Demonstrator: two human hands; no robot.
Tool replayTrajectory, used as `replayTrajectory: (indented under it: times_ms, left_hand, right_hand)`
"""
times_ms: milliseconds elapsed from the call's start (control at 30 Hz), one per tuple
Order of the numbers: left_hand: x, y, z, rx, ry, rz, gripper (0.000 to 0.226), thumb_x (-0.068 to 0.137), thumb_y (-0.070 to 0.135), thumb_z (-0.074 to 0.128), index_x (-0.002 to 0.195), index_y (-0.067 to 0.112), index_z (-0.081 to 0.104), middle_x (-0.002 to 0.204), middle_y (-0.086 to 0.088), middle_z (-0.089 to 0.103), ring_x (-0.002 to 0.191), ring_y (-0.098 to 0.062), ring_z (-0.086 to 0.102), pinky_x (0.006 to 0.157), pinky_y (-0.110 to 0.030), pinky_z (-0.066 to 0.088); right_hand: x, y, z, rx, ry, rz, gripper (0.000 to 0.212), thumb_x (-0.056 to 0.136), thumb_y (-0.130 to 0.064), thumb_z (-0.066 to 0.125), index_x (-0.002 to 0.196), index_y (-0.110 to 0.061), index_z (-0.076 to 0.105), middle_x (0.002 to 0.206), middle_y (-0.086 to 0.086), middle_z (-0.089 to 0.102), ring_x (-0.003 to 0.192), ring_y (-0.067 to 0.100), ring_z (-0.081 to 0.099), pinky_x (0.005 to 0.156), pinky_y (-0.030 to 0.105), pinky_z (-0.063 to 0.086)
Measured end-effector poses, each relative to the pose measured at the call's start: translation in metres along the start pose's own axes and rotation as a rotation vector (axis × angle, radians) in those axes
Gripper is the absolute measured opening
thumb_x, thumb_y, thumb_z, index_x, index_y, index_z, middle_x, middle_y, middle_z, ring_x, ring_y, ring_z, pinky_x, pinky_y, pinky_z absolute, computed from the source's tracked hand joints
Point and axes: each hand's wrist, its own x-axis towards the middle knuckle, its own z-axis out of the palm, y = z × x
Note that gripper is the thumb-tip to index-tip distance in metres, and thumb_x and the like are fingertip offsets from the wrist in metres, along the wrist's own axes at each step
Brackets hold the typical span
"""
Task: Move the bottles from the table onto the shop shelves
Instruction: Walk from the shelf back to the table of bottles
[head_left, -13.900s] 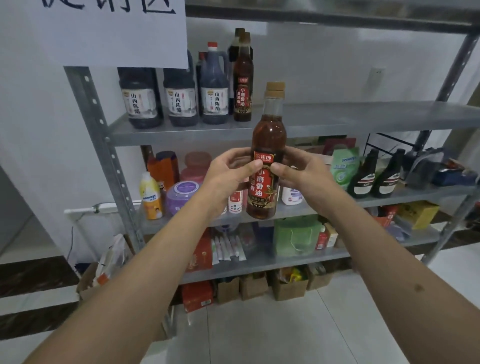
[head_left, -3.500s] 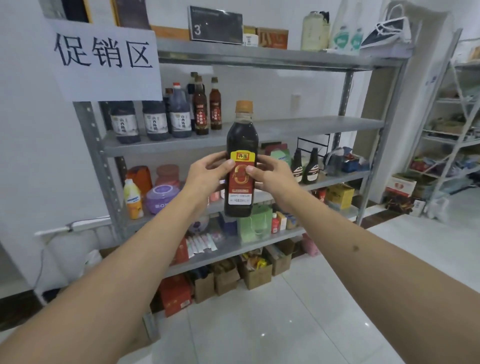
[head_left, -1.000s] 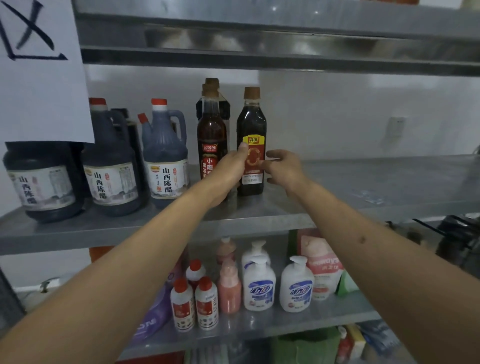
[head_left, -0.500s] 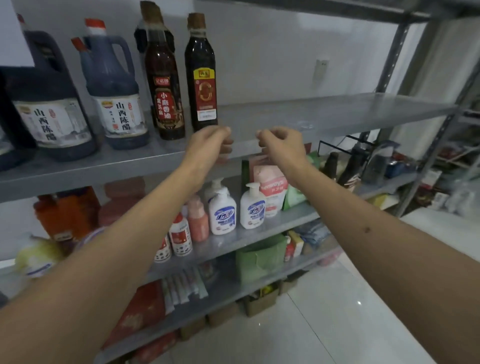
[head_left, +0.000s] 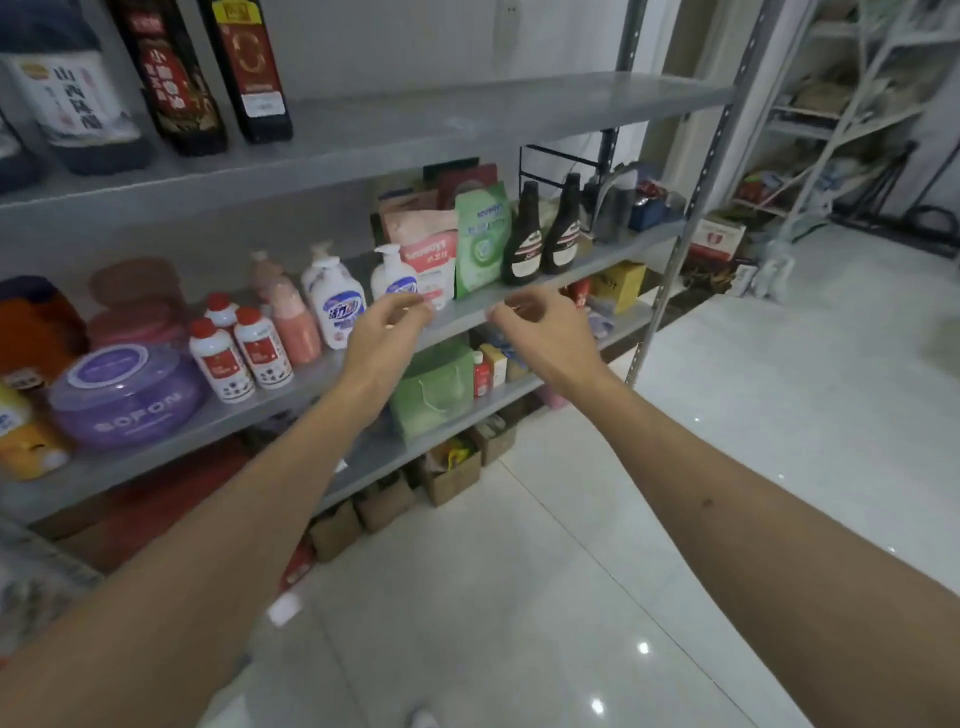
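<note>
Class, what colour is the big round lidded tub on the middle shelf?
Purple tub, seen in the head view.

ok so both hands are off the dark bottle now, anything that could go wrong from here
1. The dark glass bottle with the yellow-and-red label stands near the grey metal shelf's front edge; a bump could tip it off.
2. It sits close beside the brown bottle with the red label, so nudging one may topple both.
3. The empty left hand and right hand hang near the white pump bottles and could clip them.

Small shop stockroom: grey steel shelving unit (head_left: 467, 119) carrying labelled sauce bottles (head_left: 249, 67) on its upper shelf, soap dispensers (head_left: 337, 301) and refill pouches (head_left: 480, 239) below, cardboard cartons (head_left: 452, 473) at its foot on the tiled floor (head_left: 571, 597).
</note>
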Motion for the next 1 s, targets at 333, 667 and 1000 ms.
replayTrajectory:
  times_ms: [333, 667, 1000]
  left_hand:
    - [-0.146, -0.021, 0.049, -0.013, -0.176, 0.007, 0.016, 0.1, 0.029, 0.061, 0.113, 0.024, 0.068, 0.111, 0.005, 0.067, 0.105, -0.012, 0.061, 0.083, -0.021, 0.049]
    - [-0.31, -0.044, 0.03, -0.119, -0.439, -0.061, 0.025, 0.098, 0.042, 0.06, 0.121, 0.038, 0.065, 0.121, 0.013, 0.066, 0.115, -0.006, 0.06, 0.105, -0.041, 0.049]
    - [-0.472, -0.034, 0.068, -0.151, -0.618, 0.05, 0.03, 0.099, 0.036, 0.061, 0.129, 0.032, 0.063, 0.126, 0.015, 0.063, 0.118, -0.002, 0.057, 0.101, -0.029, 0.048]
  right_hand:
    - [-0.17, 0.048, -0.043, -0.02, 0.144, 0.165, 0.026, 0.087, -0.049, 0.066, 0.106, -0.031, 0.066, 0.098, -0.02, 0.063, 0.09, 0.002, 0.059, 0.081, 0.032, 0.053]
    - [-0.38, 0.061, -0.036, 0.182, 0.429, 0.355, 0.035, 0.089, -0.05, 0.067, 0.121, -0.034, 0.065, 0.121, -0.019, 0.063, 0.116, 0.004, 0.056, 0.097, 0.027, 0.045]
    - [-0.559, 0.071, -0.088, 0.192, 0.738, 0.483, 0.037, 0.092, -0.047, 0.066, 0.127, -0.036, 0.061, 0.128, -0.023, 0.057, 0.123, -0.001, 0.05, 0.101, 0.024, 0.04]
